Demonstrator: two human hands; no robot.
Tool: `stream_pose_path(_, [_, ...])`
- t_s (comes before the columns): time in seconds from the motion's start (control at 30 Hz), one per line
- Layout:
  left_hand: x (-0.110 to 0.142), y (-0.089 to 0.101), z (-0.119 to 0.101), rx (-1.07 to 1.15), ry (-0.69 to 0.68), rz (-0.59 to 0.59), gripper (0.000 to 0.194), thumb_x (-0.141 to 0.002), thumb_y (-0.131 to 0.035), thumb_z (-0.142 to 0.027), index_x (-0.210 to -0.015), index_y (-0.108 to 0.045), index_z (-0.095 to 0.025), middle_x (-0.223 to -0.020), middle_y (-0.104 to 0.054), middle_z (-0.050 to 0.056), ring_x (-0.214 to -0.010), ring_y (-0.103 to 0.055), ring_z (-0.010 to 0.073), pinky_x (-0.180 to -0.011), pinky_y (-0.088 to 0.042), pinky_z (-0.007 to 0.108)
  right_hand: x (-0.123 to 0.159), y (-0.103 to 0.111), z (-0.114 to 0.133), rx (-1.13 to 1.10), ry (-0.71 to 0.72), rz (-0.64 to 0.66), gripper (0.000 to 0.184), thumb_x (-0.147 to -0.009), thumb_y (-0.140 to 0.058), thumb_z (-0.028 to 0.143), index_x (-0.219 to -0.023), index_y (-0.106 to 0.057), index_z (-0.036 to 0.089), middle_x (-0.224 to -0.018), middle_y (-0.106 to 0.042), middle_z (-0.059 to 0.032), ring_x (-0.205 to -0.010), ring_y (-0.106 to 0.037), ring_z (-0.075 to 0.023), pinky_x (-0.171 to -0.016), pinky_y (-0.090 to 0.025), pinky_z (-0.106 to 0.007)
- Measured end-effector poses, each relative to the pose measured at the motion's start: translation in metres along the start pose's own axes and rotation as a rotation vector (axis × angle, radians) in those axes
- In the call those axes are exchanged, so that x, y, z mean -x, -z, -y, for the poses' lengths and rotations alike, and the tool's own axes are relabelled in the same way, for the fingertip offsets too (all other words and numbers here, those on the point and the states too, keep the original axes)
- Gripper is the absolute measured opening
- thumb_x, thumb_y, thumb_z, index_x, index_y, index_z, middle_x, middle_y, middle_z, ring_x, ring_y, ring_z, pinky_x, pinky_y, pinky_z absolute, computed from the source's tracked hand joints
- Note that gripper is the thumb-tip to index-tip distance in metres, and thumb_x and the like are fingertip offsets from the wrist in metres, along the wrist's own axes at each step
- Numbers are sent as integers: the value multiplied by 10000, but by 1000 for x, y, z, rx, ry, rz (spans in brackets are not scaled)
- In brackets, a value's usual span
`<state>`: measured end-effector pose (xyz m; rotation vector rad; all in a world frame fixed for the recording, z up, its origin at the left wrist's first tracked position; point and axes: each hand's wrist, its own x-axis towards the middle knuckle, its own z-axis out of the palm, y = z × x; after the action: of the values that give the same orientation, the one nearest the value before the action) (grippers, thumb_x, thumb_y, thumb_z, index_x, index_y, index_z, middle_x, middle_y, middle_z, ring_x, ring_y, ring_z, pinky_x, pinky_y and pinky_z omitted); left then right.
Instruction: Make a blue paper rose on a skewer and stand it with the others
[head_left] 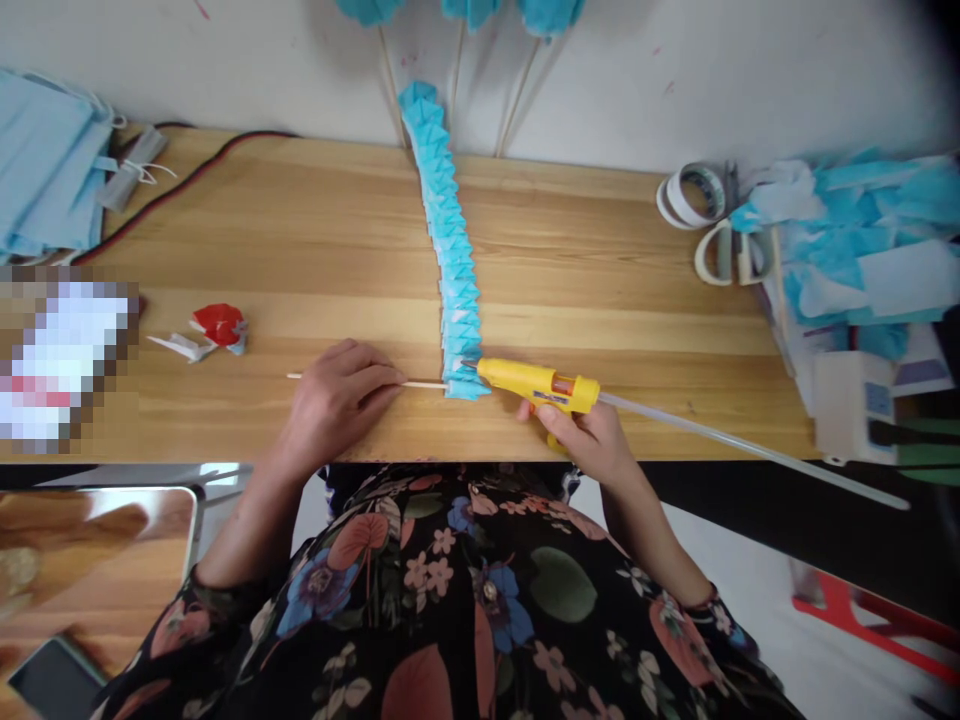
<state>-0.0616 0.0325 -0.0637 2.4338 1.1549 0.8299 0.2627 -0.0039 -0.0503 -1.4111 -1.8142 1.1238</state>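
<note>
A long pleated strip of blue crepe paper [454, 250] runs across the wooden table from the back toward me. At its near end lies a thin wooden stick [426, 385], its tip on the paper. My left hand [341, 395] pinches this stick between thumb and fingers, palm down over the table. In my right hand [592, 435] is a yellow hot glue gun [534, 383], its nozzle at the strip's near end. A long clear glue stick [750, 445] juts out of the gun's back to the right. Whether glue is flowing is too small to see.
Blue paper flowers [469, 10] on sticks lean against the wall. Tape rolls [694, 195], blue paper scraps [862, 230] and a white box [855, 400] stand right. Left are face masks [49, 165], a cable [217, 155], a red crumpled scrap [220, 323] and a blurred-out phone-like object [67, 360].
</note>
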Motion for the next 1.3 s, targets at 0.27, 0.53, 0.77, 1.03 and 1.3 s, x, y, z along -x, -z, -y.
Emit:
stream_pose_path(0.27, [-1, -1, 0, -17, -30, -13, 151, -1003, -606, -195, -921, -729, -163, -891, -730, 81, -818, -633, 205, -728, -504, 352, 0, -1, 1, 50, -4, 8, 361, -970, -550, 450, -766, -724, 209, -688, -681, -26, -613, -584, -161, -632, -482, -305])
stream_pose_path(0.53, [0, -4, 3, -16, -32, -25, 150, -1001, -610, -202, -920, -732, -168, -902, -733, 82, -827, -640, 205, -731, -501, 350, -1, -3, 0, 72, 48, -5, 358, -971, -542, 438, -751, -698, 203, -762, -713, -50, -696, -627, -184, -669, -487, -308])
stream_pose_path(0.77, [1, -4, 5, -27, -67, -44, 133, -993, -622, -185, -916, -727, -156, -900, -730, 81, -824, -632, 203, -732, -494, 337, 3, -3, 1, 120, 36, -15, 379, -985, -526, 464, -750, -670, 204, -724, -660, -31, -652, -577, -169, -653, -457, -302])
stream_pose_path(1.03, [0, -3, 3, -15, -56, -33, 128, -986, -628, -167, -910, -726, -137, -885, -718, 87, -828, -634, 208, -742, -494, 338, 0, -3, 5, 149, 49, 8, 364, -989, -514, 443, -758, -656, 201, -686, -614, -15, -623, -550, -163, -633, -429, -302])
stream_pose_path(1.3, [0, -3, 3, -14, -62, -27, 142, -993, -614, -173, -921, -731, -138, -895, -727, 91, -835, -636, 214, -749, -500, 349, -2, -5, 6, 238, 67, 11, 410, -1001, -501, 516, -787, -664, 207, -742, -664, -43, -677, -590, -191, -653, -445, -321])
